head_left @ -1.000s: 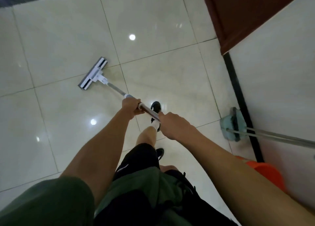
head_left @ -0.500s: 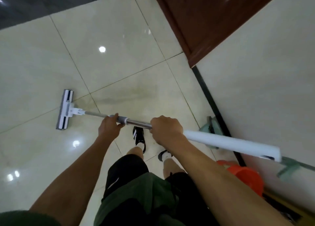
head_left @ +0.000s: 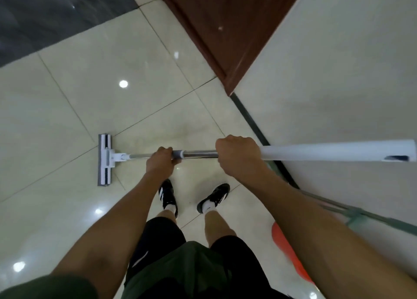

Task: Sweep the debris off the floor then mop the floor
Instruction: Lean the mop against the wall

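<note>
I hold a flat mop across my body. Its white and grey head point(head_left: 104, 159) lies flat on the glossy cream tiled floor point(head_left: 67, 109) to my left. The metal shaft point(head_left: 199, 153) runs right into a white handle point(head_left: 334, 150) that reaches the frame's right edge. My left hand point(head_left: 160, 162) is closed around the shaft near its grey collar. My right hand point(head_left: 237, 156) grips where the metal meets the white handle. Both my feet stand just below the shaft.
A cream wall point(head_left: 338, 73) with a black skirting strip point(head_left: 252, 122) runs along the right. A dark red-brown door point(head_left: 221, 28) is ahead. A green broom handle point(head_left: 370, 217) leans low at the right beside an orange bucket point(head_left: 286, 251). Dark tiles point(head_left: 45, 12) lie far left.
The mop head has swung from ahead-left round to my left and closer, so the shaft now lies level across the view. The view has turned right, showing more wall and door.
</note>
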Demonstrator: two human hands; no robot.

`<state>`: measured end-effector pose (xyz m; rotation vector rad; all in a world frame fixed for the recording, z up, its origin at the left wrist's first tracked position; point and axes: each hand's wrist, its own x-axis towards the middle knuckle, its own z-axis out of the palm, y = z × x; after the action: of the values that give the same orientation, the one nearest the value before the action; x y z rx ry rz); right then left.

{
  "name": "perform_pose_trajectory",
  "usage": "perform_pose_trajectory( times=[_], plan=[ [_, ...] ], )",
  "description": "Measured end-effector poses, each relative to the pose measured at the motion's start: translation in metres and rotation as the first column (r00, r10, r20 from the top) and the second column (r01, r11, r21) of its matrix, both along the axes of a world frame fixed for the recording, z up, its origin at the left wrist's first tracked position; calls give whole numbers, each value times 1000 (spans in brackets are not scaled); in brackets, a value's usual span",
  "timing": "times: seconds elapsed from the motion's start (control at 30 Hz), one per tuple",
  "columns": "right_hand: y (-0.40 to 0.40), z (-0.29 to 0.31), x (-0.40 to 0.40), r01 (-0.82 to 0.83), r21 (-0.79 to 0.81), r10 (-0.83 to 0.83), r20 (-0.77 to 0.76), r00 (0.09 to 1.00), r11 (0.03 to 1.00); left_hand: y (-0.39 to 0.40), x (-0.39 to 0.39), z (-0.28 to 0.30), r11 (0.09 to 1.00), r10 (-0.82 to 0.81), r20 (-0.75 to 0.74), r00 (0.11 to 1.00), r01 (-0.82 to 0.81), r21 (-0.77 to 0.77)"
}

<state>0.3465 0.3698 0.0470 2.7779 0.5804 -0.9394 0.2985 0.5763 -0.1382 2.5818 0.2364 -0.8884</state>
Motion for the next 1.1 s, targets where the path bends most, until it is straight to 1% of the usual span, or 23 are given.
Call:
perform_pose_trajectory(
  times=[0.07, 0.23, 0.43, 0.6, 0.73, 0.83, 1.0, 1.1],
  plan=[
    [-33, 3, 2, 33, -27, -33, -5, 999, 999, -33, 9, 4, 999, -45, -15, 999, 44, -2],
    [-117, 18, 12, 105, -123, -97, 71, 993, 987, -123, 33, 15, 993, -118, 5, 993, 118, -23],
    [-180, 48, 32, 169, -152, -138, 195, 971, 974, -202, 68, 30, 980, -116, 71, 991, 126, -153],
    [-208, 81, 50, 138, -215, -66, 309, 949, 967, -244, 97, 46, 970, -133, 131, 982, 157, -186],
    [-229, 106, 64, 148, -283, -38, 361, 932, 948, -278, 120, 60, 954, -153, 177, 972, 192, -229],
    [-243, 127, 71, 127, -291, -4, 389, 921, 948, -299, 134, 71, 940, -174, 203, 964, 224, -258],
    [-267, 168, 79, 51, -356, 125, 454, 882, 933, -332, 154, 99, 927, -239, 255, 937, 298, -227],
    [-279, 190, 85, 56, -391, 148, 472, 869, 919, -358, 163, 115, 910, -268, 314, 911, 346, -227]
  ],
)
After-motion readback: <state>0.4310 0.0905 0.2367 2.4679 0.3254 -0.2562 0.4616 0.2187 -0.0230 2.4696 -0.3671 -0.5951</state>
